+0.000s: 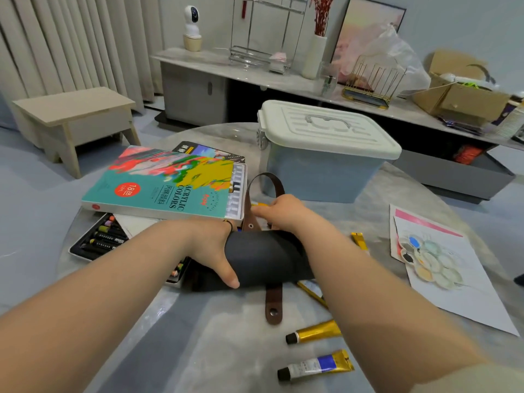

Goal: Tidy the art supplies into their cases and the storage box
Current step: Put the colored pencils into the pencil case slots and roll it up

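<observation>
A dark roll-up case (263,259) lies rolled on the round table. My left hand (211,248) grips its left end, thumb over the front. Behind the roll, my right hand (279,211) pinches its brown leather strap (252,214), which loops upward. The strap's other end (273,303) hangs toward me with a snap. A teal acrylic colours box (170,185) lies at the left over an open tray of oil pastels (99,239). The storage box (323,154) with a white lid stands closed behind. Loose paint tubes lie near me: a gold one (314,333) and a blue one (317,365).
A sheet of paper with a paint palette (428,259) lies at the right of the table. Further tubes (360,241) lie beside my right forearm. A wooden stool (71,120) stands at the left. A low cabinet (255,72) with clutter runs along the back wall.
</observation>
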A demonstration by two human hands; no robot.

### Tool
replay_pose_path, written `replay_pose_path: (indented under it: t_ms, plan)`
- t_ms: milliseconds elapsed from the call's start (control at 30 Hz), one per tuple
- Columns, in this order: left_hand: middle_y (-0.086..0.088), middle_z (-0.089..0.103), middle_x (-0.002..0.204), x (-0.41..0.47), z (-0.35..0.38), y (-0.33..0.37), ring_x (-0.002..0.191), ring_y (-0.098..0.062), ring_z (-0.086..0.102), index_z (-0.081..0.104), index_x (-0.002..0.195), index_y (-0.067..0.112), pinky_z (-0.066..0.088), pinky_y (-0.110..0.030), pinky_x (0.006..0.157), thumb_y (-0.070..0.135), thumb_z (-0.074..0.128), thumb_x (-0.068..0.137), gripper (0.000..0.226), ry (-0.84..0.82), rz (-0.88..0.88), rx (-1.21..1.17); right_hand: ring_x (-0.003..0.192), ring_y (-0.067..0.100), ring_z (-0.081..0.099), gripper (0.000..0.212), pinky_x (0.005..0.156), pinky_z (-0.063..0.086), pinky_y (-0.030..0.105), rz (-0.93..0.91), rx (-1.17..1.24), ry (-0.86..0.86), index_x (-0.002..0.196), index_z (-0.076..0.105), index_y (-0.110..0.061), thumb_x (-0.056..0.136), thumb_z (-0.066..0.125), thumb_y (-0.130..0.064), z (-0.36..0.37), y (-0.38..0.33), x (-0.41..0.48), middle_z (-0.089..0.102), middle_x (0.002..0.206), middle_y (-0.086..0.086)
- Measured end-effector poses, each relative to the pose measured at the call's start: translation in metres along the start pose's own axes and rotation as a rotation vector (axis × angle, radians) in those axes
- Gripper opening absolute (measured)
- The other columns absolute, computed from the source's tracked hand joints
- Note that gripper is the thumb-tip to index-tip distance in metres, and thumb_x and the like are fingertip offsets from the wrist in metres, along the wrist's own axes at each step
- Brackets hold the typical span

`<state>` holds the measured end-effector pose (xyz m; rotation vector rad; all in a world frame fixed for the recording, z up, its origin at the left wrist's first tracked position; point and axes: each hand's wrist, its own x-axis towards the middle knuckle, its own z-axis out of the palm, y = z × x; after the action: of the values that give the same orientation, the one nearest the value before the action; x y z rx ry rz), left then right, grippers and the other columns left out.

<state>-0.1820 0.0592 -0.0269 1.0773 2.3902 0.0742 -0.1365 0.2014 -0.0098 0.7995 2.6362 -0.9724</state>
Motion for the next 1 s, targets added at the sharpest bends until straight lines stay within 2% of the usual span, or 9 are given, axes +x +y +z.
replay_pose_path:
  t_ms: [133,267,400,500,567,733,867,933,1000]
  plan:
    - [0.006,0.049,0.13,0.002,0.001,-0.002,0.121,-0.018,0.046,0.035,0.132,0.029,0.036,-0.027,0.102,0.06,0.076,0.056,0.092,0.043,0.034,0.066,0.091,0.023,0.055,0.04,0.078,0.045,0.032,-0.002,-0.151,0.005,0.113,0.057,-0.006,0.088,0.053,-0.038,0.023,-0.013,0.014,0.056,0.098,0.011]
    - [0.007,0.048,0.131,0.001,0.005,-0.002,0.122,-0.018,0.045,0.032,0.133,0.028,0.031,-0.028,0.103,0.06,0.074,0.057,0.092,0.043,0.03,0.05,0.101,0.027,0.059,0.04,0.085,0.048,0.034,0.047,-0.206,-0.039,0.114,0.058,-0.008,0.085,0.058,-0.035,0.032,-0.021,0.022,0.059,0.105,0.011]
    - [0.009,0.05,0.109,-0.004,0.012,0.0,0.113,-0.019,0.049,0.036,0.12,0.027,0.029,-0.027,0.092,0.06,0.072,0.06,0.078,0.071,0.019,0.05,0.08,0.02,0.053,0.016,0.073,0.046,0.03,0.053,-0.042,0.014,0.091,0.052,-0.009,0.087,0.055,-0.024,0.028,-0.022,0.016,0.05,0.077,0.004]
    - [0.007,0.055,0.109,-0.011,0.018,0.003,0.106,-0.018,0.051,0.039,0.111,0.025,0.029,-0.026,0.087,0.063,0.07,0.06,0.071,0.15,0.024,0.083,0.06,0.016,0.041,0.028,0.051,0.033,0.024,0.017,0.026,0.146,0.063,0.037,-0.015,0.086,0.052,-0.023,0.026,-0.021,0.001,0.038,0.062,0.0]
    - [0.004,0.057,0.113,-0.017,0.024,0.008,0.104,-0.018,0.053,0.041,0.114,0.022,0.03,-0.026,0.085,0.063,0.07,0.059,0.074,0.235,0.024,0.123,0.06,0.018,0.04,0.033,0.049,0.031,0.025,-0.028,0.035,0.197,0.058,0.034,-0.015,0.087,0.049,-0.022,0.023,-0.022,-0.014,0.038,0.061,0.001]
    - [-0.001,0.06,0.111,-0.039,0.031,0.02,0.1,-0.023,0.058,0.036,0.118,0.021,0.041,-0.029,0.073,0.053,0.072,0.061,0.075,0.403,-0.035,0.067,0.087,0.029,0.064,0.024,0.075,0.052,0.034,-0.084,0.23,0.257,0.067,0.045,-0.014,0.09,0.047,-0.019,0.012,-0.026,-0.053,0.061,0.086,0.013]
    - [0.0,0.06,0.117,-0.066,0.03,0.032,0.107,-0.023,0.058,0.028,0.133,0.024,0.044,-0.028,0.077,0.051,0.069,0.066,0.083,0.51,-0.112,0.001,0.088,0.038,0.066,0.011,0.08,0.055,0.05,-0.134,0.452,0.353,0.084,0.052,-0.008,0.087,0.047,-0.018,0.004,-0.025,-0.091,0.066,0.094,0.022]
    - [0.002,0.057,0.122,-0.079,0.028,0.035,0.111,-0.021,0.056,0.028,0.136,0.025,0.046,-0.029,0.083,0.053,0.068,0.066,0.085,0.53,-0.153,-0.032,0.081,0.031,0.067,0.012,0.081,0.055,0.048,-0.153,0.531,0.353,0.083,0.055,-0.011,0.089,0.05,-0.021,-0.003,-0.023,-0.112,0.067,0.083,0.015]
    - [0.003,0.058,0.119,-0.095,0.023,0.039,0.108,-0.02,0.056,0.038,0.128,0.026,0.046,-0.029,0.081,0.054,0.068,0.065,0.076,0.569,-0.184,-0.084,0.062,0.017,0.063,0.013,0.07,0.057,0.035,-0.183,0.637,0.306,0.079,0.055,-0.022,0.091,0.05,-0.021,-0.01,-0.02,-0.139,0.062,0.063,0.003]
